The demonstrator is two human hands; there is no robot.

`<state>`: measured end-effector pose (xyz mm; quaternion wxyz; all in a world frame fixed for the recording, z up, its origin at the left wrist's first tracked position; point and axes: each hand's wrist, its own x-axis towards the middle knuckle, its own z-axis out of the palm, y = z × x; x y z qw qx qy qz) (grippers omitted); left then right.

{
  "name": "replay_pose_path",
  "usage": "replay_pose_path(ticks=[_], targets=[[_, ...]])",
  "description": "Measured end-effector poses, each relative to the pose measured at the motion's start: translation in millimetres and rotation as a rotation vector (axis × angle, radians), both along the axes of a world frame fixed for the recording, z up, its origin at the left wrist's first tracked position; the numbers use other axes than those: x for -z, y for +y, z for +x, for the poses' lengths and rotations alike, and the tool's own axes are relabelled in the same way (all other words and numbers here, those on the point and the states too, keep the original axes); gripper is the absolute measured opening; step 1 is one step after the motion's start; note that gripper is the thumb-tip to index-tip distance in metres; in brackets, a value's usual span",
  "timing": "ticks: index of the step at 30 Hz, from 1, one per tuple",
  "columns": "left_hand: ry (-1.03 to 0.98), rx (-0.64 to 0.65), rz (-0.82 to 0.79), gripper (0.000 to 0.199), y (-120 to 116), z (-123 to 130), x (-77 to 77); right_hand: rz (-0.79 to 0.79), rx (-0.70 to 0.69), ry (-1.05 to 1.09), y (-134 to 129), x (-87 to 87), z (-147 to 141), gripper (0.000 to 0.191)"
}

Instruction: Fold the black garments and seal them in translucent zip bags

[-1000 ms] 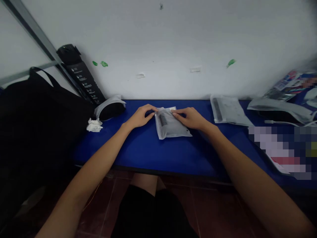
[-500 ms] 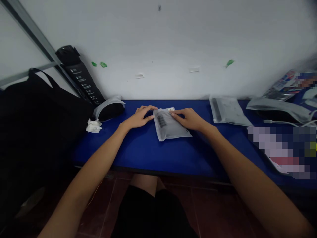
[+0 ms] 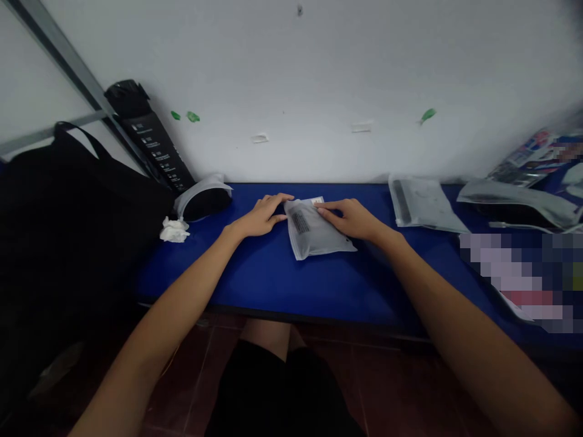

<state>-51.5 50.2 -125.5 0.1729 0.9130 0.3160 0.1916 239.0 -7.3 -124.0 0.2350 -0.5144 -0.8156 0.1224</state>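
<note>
The view drifts slightly left: the open left grip (image 3: 259, 218) sits just beside a frosted plastic bag (image 3: 306, 233), the open right grip (image 3: 350, 218) lies flat on it, the bag between them on the blue counter (image 3: 255, 279). Slick plastic could skid under uneven pressure.

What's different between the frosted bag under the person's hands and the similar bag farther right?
The frosted bag sits between the left hand and right hand, while the farther bag lies untouched. The frosted bag looks plumper; the farther bag looks flatter. The farther bag lies nearer the wall. Both are translucent plastic with a dark printed strip.
</note>
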Motion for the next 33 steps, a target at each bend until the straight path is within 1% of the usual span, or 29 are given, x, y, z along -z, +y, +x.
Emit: replay_pose_path(ticks=[6, 12, 15, 18, 20, 24, 28, 31, 33], targets=[[0.045, -0.011, 0.015, 0.049, -5.7, 4.6, -2.1, -0.002, 0.009, -0.003, 0.6, 0.7, -0.8, 0.042], [-0.004, -0.043, 0.068, 0.046, -6.9, 5.3, -2.4, -0.002, 0.012, -0.001, 0.8, 1.3, -0.2, 0.042], [-0.057, 0.002, 0.07, 0.044, -3.8, 4.0, 0.3, 0.008, 0.009, 0.001, 0.8, 1.7, 0.3, 0.042], [-0.144, 0.056, 0.028, 0.043, -0.7, 3.8, 3.3, 0.004, 0.004, 0.008, 0.8, 1.6, 0.4, 0.042], [-0.183, 0.048, 0.016, 0.042, 1.3, 4.3, 4.8, -0.005, 0.004, 0.007, 0.6, 1.3, 0.2, 0.042], [-0.246, -0.015, 0.02, 0.038, 5.0, 3.8, 5.9, -0.012, -0.02, 0.003, 0.0, 0.8, -0.3, 0.042], [-0.289, -0.037, 0.019, 0.044, 3.8, 2.4, 3.8, -0.009, -0.046, 0.027, -0.5, -0.1, -0.9, 0.042], [-0.268, -0.02, 0.006, 0.049, -0.9, 3.1, 1.1, -0.015, -0.041, 0.031, -0.9, -0.9, -1.2, 0.042], [-0.251, -0.001, -0.01, 0.05, -3.1, 4.1, 0.1, -0.015, -0.038, 0.028, -1.0, -0.7, -1.1, 0.042]])
